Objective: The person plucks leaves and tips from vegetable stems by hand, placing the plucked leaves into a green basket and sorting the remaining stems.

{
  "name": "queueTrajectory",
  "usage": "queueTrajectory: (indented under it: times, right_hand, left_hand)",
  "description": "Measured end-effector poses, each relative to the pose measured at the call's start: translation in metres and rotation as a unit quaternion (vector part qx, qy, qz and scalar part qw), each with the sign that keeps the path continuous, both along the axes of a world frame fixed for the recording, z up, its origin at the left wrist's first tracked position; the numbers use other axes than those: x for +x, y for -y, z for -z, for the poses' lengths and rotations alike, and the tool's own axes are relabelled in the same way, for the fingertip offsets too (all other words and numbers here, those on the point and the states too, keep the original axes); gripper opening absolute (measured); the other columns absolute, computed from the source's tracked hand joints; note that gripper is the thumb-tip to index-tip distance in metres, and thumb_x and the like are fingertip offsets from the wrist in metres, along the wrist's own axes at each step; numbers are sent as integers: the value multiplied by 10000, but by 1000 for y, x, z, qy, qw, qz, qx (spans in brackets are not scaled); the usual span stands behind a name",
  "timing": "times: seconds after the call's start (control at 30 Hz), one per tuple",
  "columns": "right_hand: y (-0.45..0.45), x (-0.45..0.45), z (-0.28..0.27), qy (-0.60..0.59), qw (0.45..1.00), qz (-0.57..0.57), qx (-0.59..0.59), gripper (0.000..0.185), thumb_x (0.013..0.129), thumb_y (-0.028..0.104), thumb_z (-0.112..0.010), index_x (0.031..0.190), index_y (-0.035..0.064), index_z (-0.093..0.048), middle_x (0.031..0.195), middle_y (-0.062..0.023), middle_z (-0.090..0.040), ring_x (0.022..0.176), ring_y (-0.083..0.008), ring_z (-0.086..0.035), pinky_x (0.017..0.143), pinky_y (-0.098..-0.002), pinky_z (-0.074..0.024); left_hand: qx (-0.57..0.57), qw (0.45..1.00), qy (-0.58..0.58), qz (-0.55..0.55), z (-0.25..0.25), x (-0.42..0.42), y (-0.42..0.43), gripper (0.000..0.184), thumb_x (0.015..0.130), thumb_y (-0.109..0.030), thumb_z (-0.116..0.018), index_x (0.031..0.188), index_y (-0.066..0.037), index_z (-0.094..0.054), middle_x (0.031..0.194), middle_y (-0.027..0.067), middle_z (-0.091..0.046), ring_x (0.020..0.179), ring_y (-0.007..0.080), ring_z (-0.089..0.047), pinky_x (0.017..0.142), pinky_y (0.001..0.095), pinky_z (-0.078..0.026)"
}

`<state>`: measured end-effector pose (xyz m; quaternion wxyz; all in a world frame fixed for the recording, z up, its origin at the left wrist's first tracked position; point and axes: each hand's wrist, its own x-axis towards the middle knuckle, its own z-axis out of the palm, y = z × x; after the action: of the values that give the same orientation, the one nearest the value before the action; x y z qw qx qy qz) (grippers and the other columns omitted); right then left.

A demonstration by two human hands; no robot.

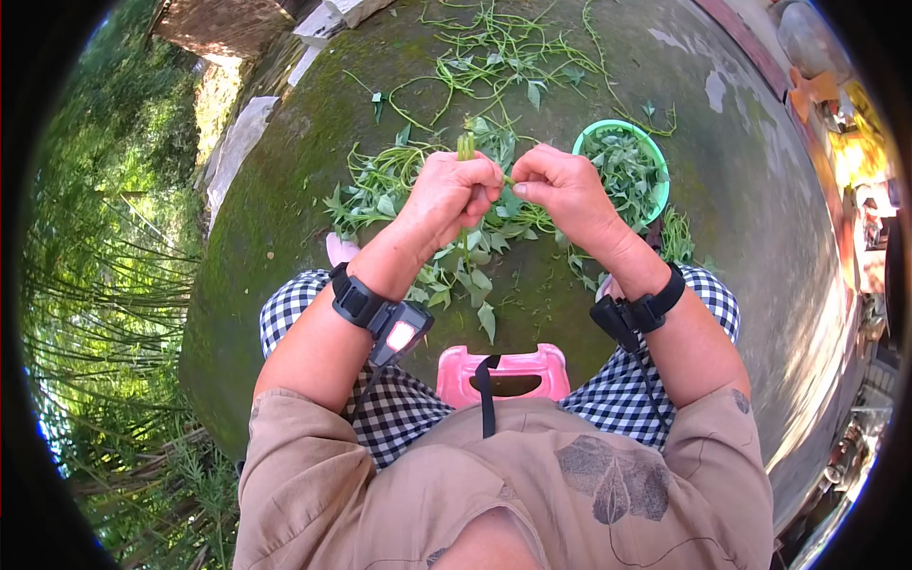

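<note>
My left hand is closed around a small bunch of green leafy stems. Cut stem ends stick up above the fist, and leaves hang below it. Close beside it, my right hand pinches a thin green piece of stem at the left fist, thumb against forefinger. Under both hands a heap of leafy vines lies on the ground. A green-rimmed basket filled with picked leaves stands just right of my right hand.
Long stripped-looking vines lie tangled farther ahead on the mossy concrete. A pink plastic stool is beneath me. Stone blocks and dense plants border the left; assorted household items line the right edge.
</note>
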<state>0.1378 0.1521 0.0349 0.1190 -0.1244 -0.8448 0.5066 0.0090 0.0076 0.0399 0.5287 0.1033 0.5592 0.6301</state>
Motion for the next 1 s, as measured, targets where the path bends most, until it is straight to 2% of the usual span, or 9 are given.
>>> queueTrajectory:
  times: [0.1, 0.2, 0.3, 0.4, 0.73, 0.87, 1.0]
  right_hand:
    - [0, 3, 3, 3, 999, 6, -38, 137, 752, 74, -679, 870, 13, -644, 786, -78, -630, 725, -192, -615, 664, -326, -476]
    - [1, 5, 4, 15, 992, 17, -124, 116, 774, 59, -680, 856, -12, -639, 756, -44, -637, 698, -138, -603, 637, -296, -478]
    - [-2, 4, 5, 20, 963, 49, -266, 86, 811, 59, -677, 848, -10, -642, 753, -12, -633, 677, -101, -592, 616, -260, -482]
    - [-8, 5, -1, 23, 934, 96, -344, 58, 842, 64, -669, 860, 14, -645, 763, -5, -634, 647, -88, -589, 606, -230, -487]
    - [-48, 14, 10, -8, 914, 263, -310, 42, 870, 76, -665, 867, 44, -637, 756, -8, -645, 581, -80, -602, 543, -197, -483]
    - [-68, 23, 16, -2, 899, 323, -297, 45, 877, 71, -648, 885, 37, -619, 752, -40, -657, 577, -101, -622, 522, -201, -484]
    - [-92, 36, 22, -19, 882, 374, -287, 43, 892, 66, -625, 903, 29, -605, 735, -62, -659, 569, -125, -636, 487, -208, -474]
  left_hand:
    - [-5, 1000, 10, 6, 3, 3, -2, 98, 809, -95, -603, 785, 0, -600, 647, 46, -554, 447, 85, -410, 381, 239, -272]
    - [-2, 1000, 30, 6, 5, 6, -4, 115, 815, -108, -607, 775, -1, -600, 648, 48, -553, 448, 88, -408, 384, 245, -273]
    - [3, 999, 40, 3, 7, 7, -6, 123, 819, -115, -606, 769, -4, -599, 651, 48, -552, 450, 91, -406, 387, 248, -274]
    - [3, 999, 35, 1, 7, 9, -6, 118, 826, -113, -599, 780, -4, -598, 665, 50, -557, 452, 91, -405, 389, 246, -276]
    - [42, 998, 37, 24, 5, 10, 0, 69, 837, -73, -581, 841, -4, -583, 718, 75, -574, 441, 82, -401, 387, 222, -274]
    - [30, 997, 32, 56, 0, 15, 8, 68, 804, -61, -581, 840, -3, -578, 669, 53, -547, 433, 66, -381, 395, 213, -270]
    - [5, 988, 9, 156, 10, 23, 18, 97, 749, -44, -560, 828, -8, -605, 660, 22, -557, 456, 35, -392, 401, 206, -266]
